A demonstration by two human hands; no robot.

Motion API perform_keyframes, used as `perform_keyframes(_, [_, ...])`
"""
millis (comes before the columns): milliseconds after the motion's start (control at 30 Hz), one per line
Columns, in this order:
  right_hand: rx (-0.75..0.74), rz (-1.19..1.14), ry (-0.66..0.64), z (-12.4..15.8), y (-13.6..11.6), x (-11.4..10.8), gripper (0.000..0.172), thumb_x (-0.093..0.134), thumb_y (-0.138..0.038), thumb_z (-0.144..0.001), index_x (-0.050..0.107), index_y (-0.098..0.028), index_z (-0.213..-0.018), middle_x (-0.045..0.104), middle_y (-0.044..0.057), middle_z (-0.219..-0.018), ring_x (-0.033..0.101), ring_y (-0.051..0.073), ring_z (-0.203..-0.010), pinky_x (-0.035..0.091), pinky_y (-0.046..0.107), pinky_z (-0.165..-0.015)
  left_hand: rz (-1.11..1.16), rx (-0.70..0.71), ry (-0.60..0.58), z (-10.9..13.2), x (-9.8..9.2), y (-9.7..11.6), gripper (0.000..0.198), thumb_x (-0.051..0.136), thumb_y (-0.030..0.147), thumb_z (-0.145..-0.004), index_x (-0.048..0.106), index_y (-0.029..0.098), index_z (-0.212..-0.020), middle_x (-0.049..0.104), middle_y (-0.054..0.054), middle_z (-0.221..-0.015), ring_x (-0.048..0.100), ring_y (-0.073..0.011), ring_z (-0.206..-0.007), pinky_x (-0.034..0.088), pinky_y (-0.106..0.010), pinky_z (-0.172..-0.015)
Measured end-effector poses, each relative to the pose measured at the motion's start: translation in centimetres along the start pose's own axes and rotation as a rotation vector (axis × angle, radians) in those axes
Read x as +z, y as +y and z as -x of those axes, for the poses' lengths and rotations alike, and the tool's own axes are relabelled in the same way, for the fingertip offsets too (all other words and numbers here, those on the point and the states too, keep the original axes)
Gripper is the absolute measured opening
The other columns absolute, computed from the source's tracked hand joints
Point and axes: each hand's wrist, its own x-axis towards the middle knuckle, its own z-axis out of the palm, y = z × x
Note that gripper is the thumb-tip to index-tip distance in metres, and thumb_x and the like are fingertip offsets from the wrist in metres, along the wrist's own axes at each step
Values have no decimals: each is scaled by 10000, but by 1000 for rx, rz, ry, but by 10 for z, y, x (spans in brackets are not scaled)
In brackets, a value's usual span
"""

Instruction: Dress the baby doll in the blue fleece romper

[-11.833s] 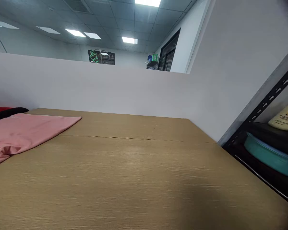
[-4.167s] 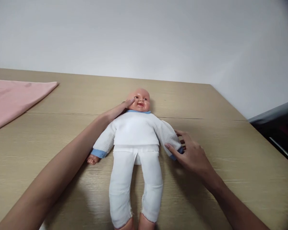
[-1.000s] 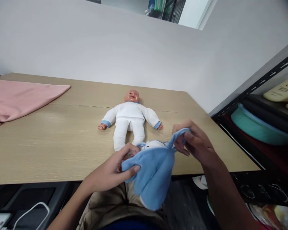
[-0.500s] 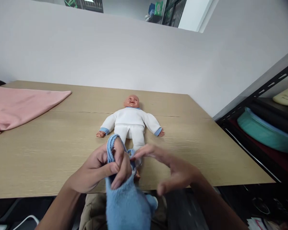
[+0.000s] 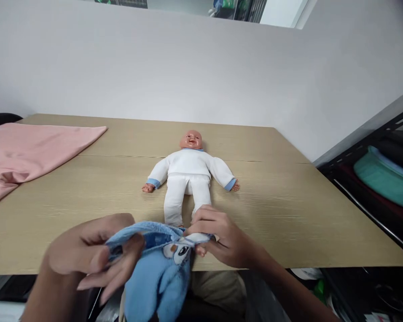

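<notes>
Gripping a small blue garment (image 5: pixel 154 281) by its stretched top edge, both hands are holding it up between them: the left hand (image 5: pixel 102 255) is hooking its fingers around one end, and the right hand (image 5: pixel 221 232) is pinching the other, where a pale patch is showing. Cartoon eyes (image 5: pixel 182 253) are showing just below that edge, and two leg-like parts are hanging down toward the person's lap. Just beyond, a doll (image 5: pixel 188 163) in white clothes with blue cuffs is lying face up on the wooden table (image 5: pixel 282 205), arms spread, head toward the wall (image 5: pixel 154 67), its feet mostly hidden from me. Pink cloth (image 5: pixel 43 150) is lying well apart on the left, and a teal basin (image 5: pixel 386 179) is sitting on the dark shelf (image 5: pixel 372 139) at the right.
</notes>
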Motion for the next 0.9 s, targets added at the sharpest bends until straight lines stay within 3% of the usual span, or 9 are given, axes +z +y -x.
perform_keyframes(67, [0, 58, 35, -1, -11, -14, 161, 631, -163, -1036, 781, -192, -1088, 698, 65, -1034, 649, 186, -980, 504, 332, -903, -355, -64, 27, 9, -6, 12, 262, 796, 411, -922, 856, 165, -990, 741, 11, -710, 657, -109, -545, 549, -181, -566])
perform_keyframes(133, [23, 57, 60, -7, -27, -24, 146, 620, -135, -1025, 756, -183, -1052, 698, 83, -1134, 667, 180, -1040, 516, 311, -921, -685, -41, 108, 9, -2, 20, 476, 910, 405, -812, 797, 234, -1242, 814, -43, -1073, 766, -221, -889, 636, -244, -773])
perform_keyframes(233, [137, 72, 78, -23, -52, -29, 113, 619, -113, -1000, 691, -198, -1024, 722, 13, -988, 663, 129, -870, 485, 249, -783, -934, 42, 173, 1, 14, 23, 823, 994, 495, -693, 697, 318, -1439, 743, -73, -1413, 707, -346, -1269, 620, -346, -1036])
perform_keyframes(333, [249, 126, 81, -40, -66, -30, 37, 673, -250, -1030, 677, -224, -1056, 665, -59, -804, 575, 94, -674, 407, 238, -644, -973, 28, 186, -6, 26, 16, 584, 865, 514, -861, 725, 356, -1406, 784, -25, -1355, 760, -293, -1157, 640, -309, -975])
perform_keyframes(400, [334, 125, 10, -46, -62, -35, 205, 737, -414, -1008, 675, -228, -1067, 624, -73, -754, 539, 96, -627, 373, 242, -589, -932, -46, 171, -7, 22, 8, 423, 741, 485, -976, 740, 354, -1379, 827, 3, -1229, 790, -240, -1011, 649, -267, -900])
perform_keyframes(567, [408, -286, -543, -40, -14, -42, 366, 894, -449, -825, 612, -216, -809, 553, -78, -719, 501, 106, -634, 452, 223, -594, -880, -131, 258, -6, -2, -18, 591, 668, 464, -1028, 551, 332, -1592, 734, -38, -1451, 673, -294, -1348, 560, -333, -1132])
perform_keyframes(733, [393, -561, -324, -25, 12, -26, 261, 805, -396, -906, 732, -202, -1065, 742, 20, -1013, 667, 171, -933, 579, 300, -956, -801, -159, 42, -13, -14, -25, 560, 892, 578, -798, 800, 234, -1230, 823, -36, -1020, 746, -243, -878, 631, -259, -772])
perform_keyframes(800, [370, -641, -325, -24, 13, -21, 333, 765, -408, -947, 744, -195, -1201, 766, 58, -1175, 687, 200, -1121, 525, 343, -1116, -689, -102, -101, -18, -16, -24, 555, 915, 592, -769, 825, 208, -1159, 828, -55, -1045, 743, -247, -903, 635, -283, -830])
perform_keyframes(900, [344, -652, -443, -25, 13, -18, 471, 878, -408, -854, 746, -198, -1254, 770, 47, -1235, 693, 223, -1210, 499, 330, -1161, -569, -111, -135, -23, -19, -28, 525, 712, 561, -987, 740, 231, -1395, 779, -100, -1363, 722, -299, -1217, 565, -397, -1127])
